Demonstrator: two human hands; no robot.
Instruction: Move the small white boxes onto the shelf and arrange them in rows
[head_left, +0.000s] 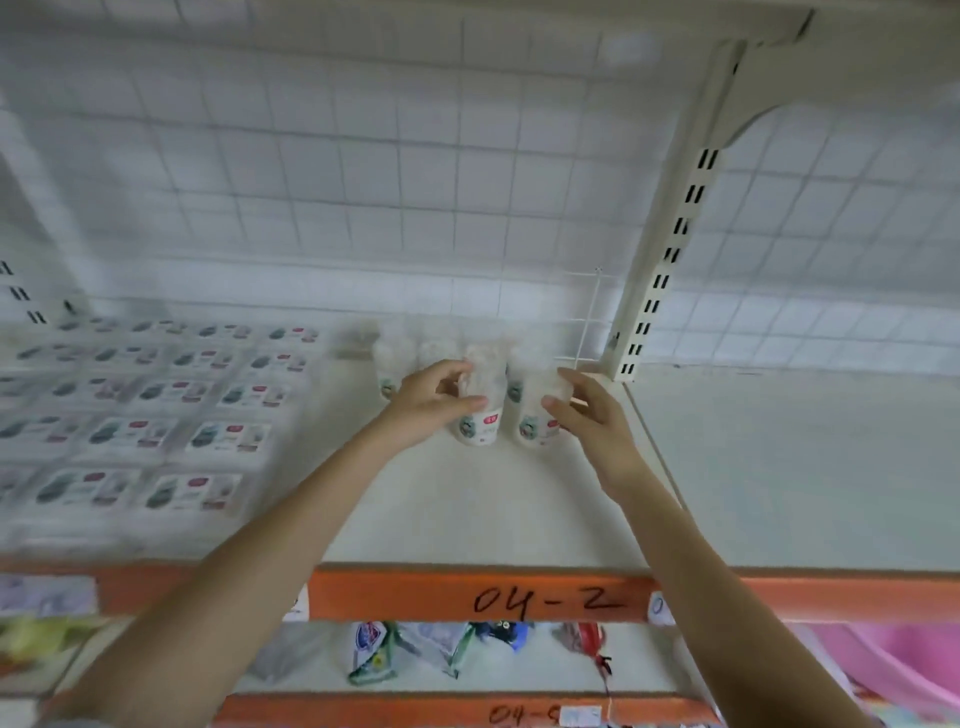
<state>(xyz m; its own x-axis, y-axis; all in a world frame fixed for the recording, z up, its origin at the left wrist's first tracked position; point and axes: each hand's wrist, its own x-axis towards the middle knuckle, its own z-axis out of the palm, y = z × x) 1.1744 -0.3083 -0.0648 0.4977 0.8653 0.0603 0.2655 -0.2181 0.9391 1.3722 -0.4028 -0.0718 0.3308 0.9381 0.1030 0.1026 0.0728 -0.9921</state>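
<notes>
Reaching to the back of the shelf (467, 519), near the upright post (670, 234) and wire grid (582, 322). Left hand (431, 405) curled round a tall white box (480, 405), thumb in front, fingers (457, 370) over the far side near the top; a firm hold, to judge from the wrap. Right hand (592, 410) at the neighbouring box (537, 415), thumb and fingers part-curled against its right face; hard to tell through the blur whether gripping or only steadying. Both boxes upright, long axis vertical, just beside each other, apparently on the shelf surface. More boxes (395, 364) behind and to the left, blurred, seemingly forming a back row. Flat packs (171, 431) in neat rows at far left, well apart from the hands. Orange edge strip (519, 597) marked 04-2 along the front. Key relation: each box lying straight ahead of its own hand, left box nearer the left hand, right box nearer the post. Probably mid-placement, squaring the pair into line with the row behind; likely to need only a small nudge backward, keeping both vertical so neither tips the neighbours.
</notes>
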